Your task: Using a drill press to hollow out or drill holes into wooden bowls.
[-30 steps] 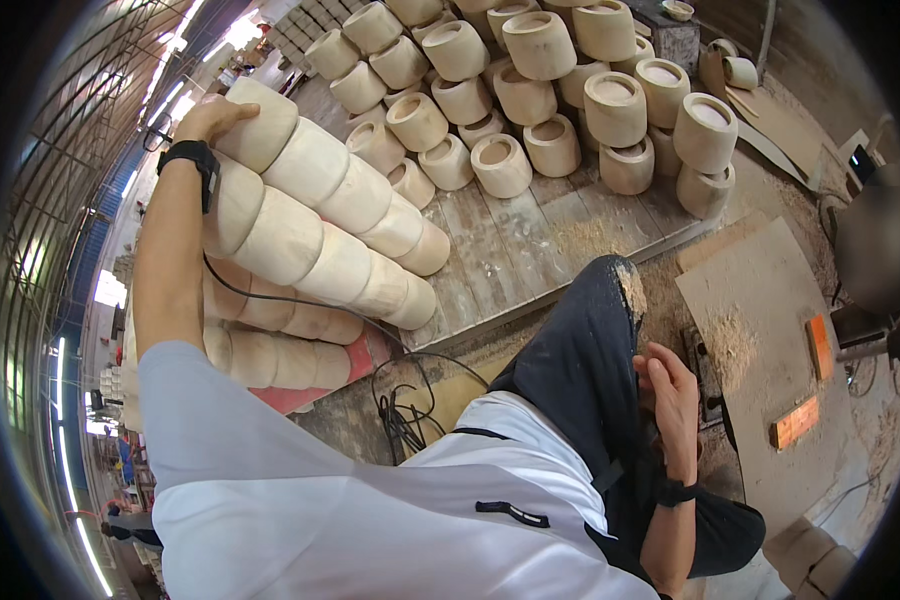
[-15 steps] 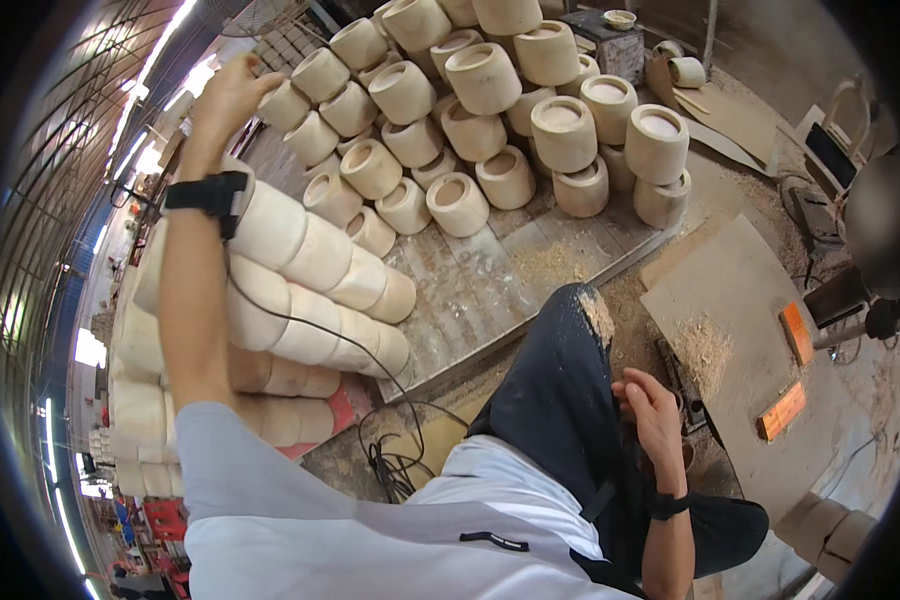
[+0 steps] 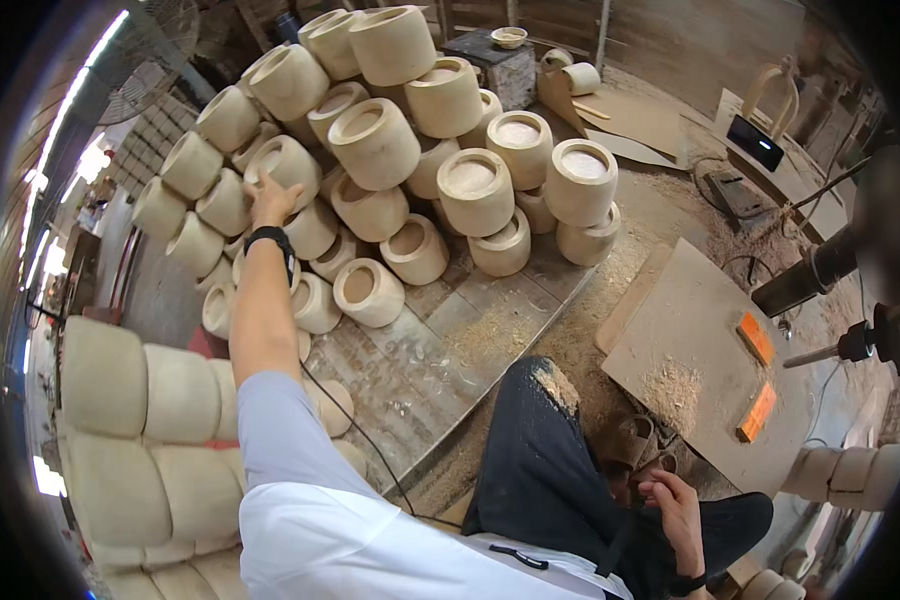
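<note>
Head view. Landmark: the low planked platform (image 3: 395, 375), partly dusted with shavings. Pile of pale wooden pots (image 3: 375, 145) stands on the platform's far part, stacked in tiers, most openings up. Left hand (image 3: 274, 202) reaches over the platform; fingers spread against the near side of one pot (image 3: 295, 163) in the pile, apparently touching it; firmness of contact cannot be told. Right hand (image 3: 680, 508) is off the platform's near right side, beside the dark trousers (image 3: 535, 440); fingers loosely curled, whether pinching anything cannot be told. Left of the platform: rows of pots lying on their sides (image 3: 185, 390). Right of the platform: a flat board (image 3: 650, 325) bearing a shavings heap (image 3: 673, 392) and two orange blocks (image 3: 757, 413). Beyond the platform: a dark box (image 3: 510, 80) topped by a small bowl (image 3: 509, 37).
</note>
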### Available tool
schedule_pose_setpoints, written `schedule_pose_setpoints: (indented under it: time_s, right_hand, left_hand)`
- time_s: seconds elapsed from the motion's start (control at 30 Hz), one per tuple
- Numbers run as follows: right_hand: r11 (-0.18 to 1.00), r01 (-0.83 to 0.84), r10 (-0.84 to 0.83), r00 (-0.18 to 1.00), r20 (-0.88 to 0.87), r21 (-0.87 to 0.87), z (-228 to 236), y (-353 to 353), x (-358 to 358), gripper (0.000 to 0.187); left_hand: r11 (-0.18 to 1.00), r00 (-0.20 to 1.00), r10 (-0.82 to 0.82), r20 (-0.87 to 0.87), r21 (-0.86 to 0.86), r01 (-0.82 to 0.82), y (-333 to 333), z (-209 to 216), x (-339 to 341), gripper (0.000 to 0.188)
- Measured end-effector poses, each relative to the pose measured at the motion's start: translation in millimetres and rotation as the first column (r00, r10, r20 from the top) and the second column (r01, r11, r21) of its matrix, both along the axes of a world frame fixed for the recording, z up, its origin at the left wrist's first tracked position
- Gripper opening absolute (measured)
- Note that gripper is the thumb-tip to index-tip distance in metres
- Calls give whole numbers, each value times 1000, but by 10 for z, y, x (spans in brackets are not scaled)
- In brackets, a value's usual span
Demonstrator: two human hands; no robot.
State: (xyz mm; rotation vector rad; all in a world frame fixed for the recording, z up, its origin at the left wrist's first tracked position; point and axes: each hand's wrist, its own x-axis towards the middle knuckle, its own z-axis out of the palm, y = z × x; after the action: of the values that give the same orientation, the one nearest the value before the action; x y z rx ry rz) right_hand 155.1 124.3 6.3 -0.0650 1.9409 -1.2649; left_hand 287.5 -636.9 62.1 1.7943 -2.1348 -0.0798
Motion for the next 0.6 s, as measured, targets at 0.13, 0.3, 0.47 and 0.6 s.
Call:
schedule_pose_setpoints:
  time_s: [0.13, 0.3, 0.47, 0.6]
  right_hand:
    - [995, 29, -28, 999, -21, 92, 116, -36, 42, 33]
    - [993, -12, 16, 999, -32, 121, 130, -171, 43, 32]
    - [996, -16, 20, 999, -49, 87, 152, -136, 120, 30]
    - [995, -1, 6, 999, -52, 96, 136, 28, 150, 30]
  left_hand:
    - [999, 999, -32, 27, -16, 32, -271, -19, -68, 98]
    - [952, 970, -242, 10, -191, 239, -677, -257, 271, 81]
    - [917, 978, -134, -158, -394, 62, -26, -242, 169, 66]
    - [787, 966, -207, -153, -613, 71, 351, -240, 444, 65]
